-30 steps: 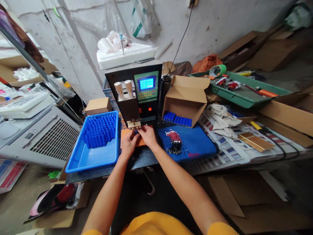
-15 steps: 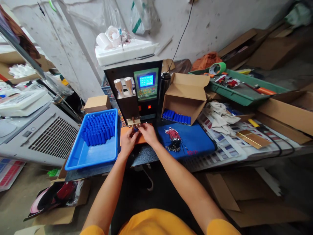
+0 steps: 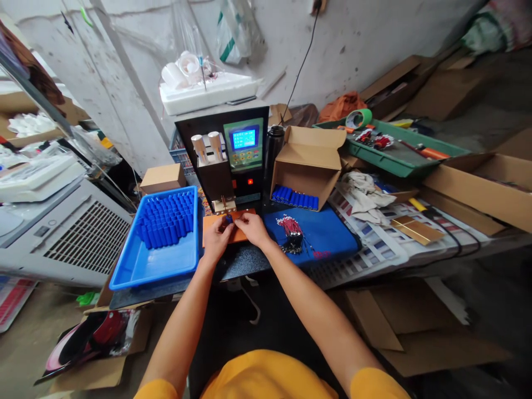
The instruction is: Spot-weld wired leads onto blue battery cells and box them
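My left hand (image 3: 218, 237) is closed on a small blue cylindrical battery cell (image 3: 229, 219), held low over an orange board (image 3: 239, 235). Fingers hide much of the cell. Thumb and forefinger of my right hand (image 3: 252, 229) are pinched together just right of the cell; what they hold is too small to make out. Right behind both hands stands a black spot welder (image 3: 248, 192) with a lit blue screen, two pale cylinders and thin copper-coloured electrodes (image 3: 224, 203). The electrode tips are a little beyond my fingers.
On the left, a blue tray (image 3: 166, 271) holds many upright blue cells. A cardboard box (image 3: 307, 173) with a row of cells stands right of the welder. Red and black wires (image 3: 293, 235) lie bunched on a blue mat (image 3: 332, 235). A green tray (image 3: 415, 160) sits farther right.
Both hands have drawn slightly back from the electrodes, toward me, and the cell now shows more between them. The whole view has shifted a little.
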`<state>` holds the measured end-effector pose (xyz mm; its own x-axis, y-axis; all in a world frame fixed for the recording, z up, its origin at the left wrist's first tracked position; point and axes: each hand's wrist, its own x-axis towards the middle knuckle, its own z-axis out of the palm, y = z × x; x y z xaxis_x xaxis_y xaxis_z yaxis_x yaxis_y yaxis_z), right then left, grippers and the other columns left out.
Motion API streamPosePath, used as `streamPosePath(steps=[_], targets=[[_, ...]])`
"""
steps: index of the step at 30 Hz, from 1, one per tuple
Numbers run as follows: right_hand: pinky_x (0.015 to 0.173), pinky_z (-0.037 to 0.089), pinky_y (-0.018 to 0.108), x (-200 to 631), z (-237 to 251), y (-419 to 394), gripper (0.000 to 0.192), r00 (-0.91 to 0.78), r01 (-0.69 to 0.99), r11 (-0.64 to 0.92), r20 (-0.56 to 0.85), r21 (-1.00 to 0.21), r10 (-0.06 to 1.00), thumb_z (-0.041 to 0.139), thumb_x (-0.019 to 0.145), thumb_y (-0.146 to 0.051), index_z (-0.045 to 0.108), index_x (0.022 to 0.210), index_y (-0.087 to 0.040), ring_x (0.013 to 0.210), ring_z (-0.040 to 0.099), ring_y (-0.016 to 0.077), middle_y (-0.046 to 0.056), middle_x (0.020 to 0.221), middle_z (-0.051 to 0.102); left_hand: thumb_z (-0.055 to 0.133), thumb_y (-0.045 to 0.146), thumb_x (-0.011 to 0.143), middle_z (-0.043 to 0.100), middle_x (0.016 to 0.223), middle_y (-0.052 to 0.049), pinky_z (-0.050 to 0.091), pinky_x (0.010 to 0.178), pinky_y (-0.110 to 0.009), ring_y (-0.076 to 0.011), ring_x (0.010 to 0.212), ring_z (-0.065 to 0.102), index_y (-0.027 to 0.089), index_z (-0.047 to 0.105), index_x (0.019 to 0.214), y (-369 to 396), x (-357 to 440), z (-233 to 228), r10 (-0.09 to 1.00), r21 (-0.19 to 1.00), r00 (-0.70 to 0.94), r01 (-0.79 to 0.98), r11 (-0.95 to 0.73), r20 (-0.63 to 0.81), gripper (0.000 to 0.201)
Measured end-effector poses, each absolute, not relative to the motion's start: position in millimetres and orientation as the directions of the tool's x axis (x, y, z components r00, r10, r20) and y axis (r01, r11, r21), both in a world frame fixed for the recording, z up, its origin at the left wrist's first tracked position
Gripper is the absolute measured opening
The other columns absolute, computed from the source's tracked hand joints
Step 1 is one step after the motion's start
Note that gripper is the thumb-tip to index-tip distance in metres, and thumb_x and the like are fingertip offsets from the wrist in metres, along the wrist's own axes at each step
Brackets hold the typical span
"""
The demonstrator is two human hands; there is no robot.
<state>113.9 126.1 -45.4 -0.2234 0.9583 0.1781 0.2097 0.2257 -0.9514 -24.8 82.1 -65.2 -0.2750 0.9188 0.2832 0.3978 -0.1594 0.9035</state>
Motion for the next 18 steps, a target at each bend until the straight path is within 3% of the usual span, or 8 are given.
streamPosePath(steps=[6, 10, 18], targets=[[0.046, 0.03, 0.021, 119, -40, 129, 0.027, -0.25, 0.038, 0.045, 0.034, -0.998, 0.968, 0.058, 0.075, -0.031, 0.047, 0.053, -0.02, 0.044, 0.041, 0.009, -0.005, 0.048, 0.047, 0.058, 0.037, 0.086, 0.073, 0.102, -0.009, 0.053, 0.088, -0.034, -0.0208, 0.095, 0.068, 0.015, 0.071, 0.102, 78, -36, -65, 0.859, 0.91, -0.347, 0.314, -0.271, 0.376, 0.03], [0.041, 0.025, 0.02, 124, -35, 129, 0.02, -0.274, -0.04, -0.066, -0.052, -0.997, 0.96, 0.059, 0.07, -0.032, 0.053, 0.057, -0.018, 0.04, 0.039, 0.0072, -0.004, 0.049, 0.049, 0.057, 0.032, 0.085, 0.072, 0.09, -0.007, 0.054, 0.078, -0.031, -0.018, 0.083, 0.068, 0.016, 0.071, 0.094, 69, -41, -70, 0.851, 0.881, -0.344, 0.403, -0.247, 0.396, 0.023], [0.039, 0.023, 0.019, 123, -35, 130, 0.02, -0.266, -0.05, -0.082, -0.065, -0.995, 0.962, 0.059, 0.07, -0.032, 0.054, 0.057, -0.018, 0.04, 0.04, 0.0068, -0.004, 0.049, 0.05, 0.06, 0.029, 0.083, 0.069, 0.082, -0.006, 0.052, 0.07, -0.029, -0.0172, 0.074, 0.064, 0.019, 0.071, 0.088, 64, -41, -76, 0.89, 0.794, -0.168, 0.541, -0.276, 0.424, 0.016]])
